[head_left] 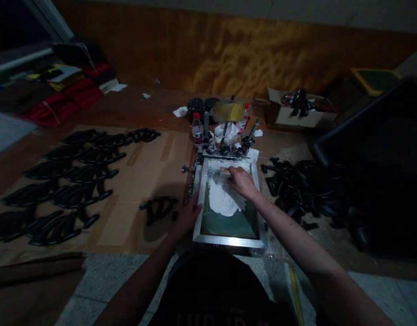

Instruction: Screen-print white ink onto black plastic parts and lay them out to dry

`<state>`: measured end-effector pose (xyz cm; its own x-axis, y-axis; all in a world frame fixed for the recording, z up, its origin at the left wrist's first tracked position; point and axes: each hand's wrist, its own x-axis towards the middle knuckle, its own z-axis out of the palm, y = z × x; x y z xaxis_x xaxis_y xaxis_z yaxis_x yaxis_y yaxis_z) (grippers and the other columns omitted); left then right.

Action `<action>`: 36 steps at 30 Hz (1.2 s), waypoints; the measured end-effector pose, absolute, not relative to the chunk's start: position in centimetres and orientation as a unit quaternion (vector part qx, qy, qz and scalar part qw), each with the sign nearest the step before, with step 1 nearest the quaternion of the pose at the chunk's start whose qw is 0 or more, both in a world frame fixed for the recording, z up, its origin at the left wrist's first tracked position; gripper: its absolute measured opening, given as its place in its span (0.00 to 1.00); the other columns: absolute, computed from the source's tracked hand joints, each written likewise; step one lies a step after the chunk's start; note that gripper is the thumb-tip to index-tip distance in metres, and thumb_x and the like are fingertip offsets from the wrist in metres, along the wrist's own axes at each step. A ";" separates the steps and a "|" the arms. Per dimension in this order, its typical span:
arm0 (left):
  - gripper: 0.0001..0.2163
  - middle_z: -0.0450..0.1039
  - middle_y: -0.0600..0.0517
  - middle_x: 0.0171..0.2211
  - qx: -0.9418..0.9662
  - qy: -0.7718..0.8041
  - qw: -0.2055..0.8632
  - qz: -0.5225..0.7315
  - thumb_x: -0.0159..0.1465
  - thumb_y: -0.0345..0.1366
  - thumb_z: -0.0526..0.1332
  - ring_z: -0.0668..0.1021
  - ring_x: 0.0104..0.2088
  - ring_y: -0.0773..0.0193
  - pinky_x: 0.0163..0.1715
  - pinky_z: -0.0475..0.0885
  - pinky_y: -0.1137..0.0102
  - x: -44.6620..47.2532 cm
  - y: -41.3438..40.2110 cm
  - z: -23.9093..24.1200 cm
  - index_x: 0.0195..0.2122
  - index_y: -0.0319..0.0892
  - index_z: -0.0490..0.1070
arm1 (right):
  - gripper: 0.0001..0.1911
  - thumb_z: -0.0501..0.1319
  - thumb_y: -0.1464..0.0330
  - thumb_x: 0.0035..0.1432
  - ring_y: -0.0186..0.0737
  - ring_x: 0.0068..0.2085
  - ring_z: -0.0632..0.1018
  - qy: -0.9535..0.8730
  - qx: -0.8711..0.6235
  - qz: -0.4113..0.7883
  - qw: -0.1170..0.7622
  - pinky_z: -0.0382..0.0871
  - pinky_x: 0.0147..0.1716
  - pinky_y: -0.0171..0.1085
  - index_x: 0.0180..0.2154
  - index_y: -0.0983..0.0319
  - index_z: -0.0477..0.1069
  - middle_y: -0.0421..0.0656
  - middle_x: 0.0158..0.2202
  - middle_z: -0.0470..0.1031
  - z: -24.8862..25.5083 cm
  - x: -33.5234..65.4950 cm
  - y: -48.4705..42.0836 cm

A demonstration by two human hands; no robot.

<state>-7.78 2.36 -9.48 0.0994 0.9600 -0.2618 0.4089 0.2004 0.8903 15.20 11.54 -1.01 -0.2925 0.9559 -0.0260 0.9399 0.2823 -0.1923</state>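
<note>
A metal-framed printing screen [228,241] lies flat in front of me, with a green mesh and a spread of white ink [223,201] over its middle. My right hand [241,181] is closed on a squeegee [222,174] at the far end of the screen, at the top of the white ink. My left hand [188,215] rests on the screen's left frame rail, fingers laid over its edge. A clamp hinge [227,149] holds the screen's far side.
Rows of black curved plastic parts [72,181] lie on brown paper at left, and one part [159,207] lies by my left hand. A heap of black parts [306,190] sits at right. Bottles [197,129], jars and a cardboard box [296,113] stand behind.
</note>
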 end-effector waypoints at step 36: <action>0.22 0.77 0.50 0.37 0.485 0.519 0.457 0.535 0.69 0.52 0.48 0.79 0.35 0.64 0.30 0.74 0.72 -5.9 9.4 5.8 0.45 0.40 0.72 | 0.21 0.51 0.61 0.67 0.35 0.31 0.75 -0.660 -0.713 0.119 0.203 0.70 0.31 0.30 0.34 0.67 0.77 0.45 0.31 0.79 -1.8 26.2 13.0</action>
<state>-5.90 9.41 5.82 -0.1123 0.9926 0.0452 0.0153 -0.0438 0.9989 26.25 12.97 -1.84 0.0998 0.9902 0.0979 0.8931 -0.0458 -0.4475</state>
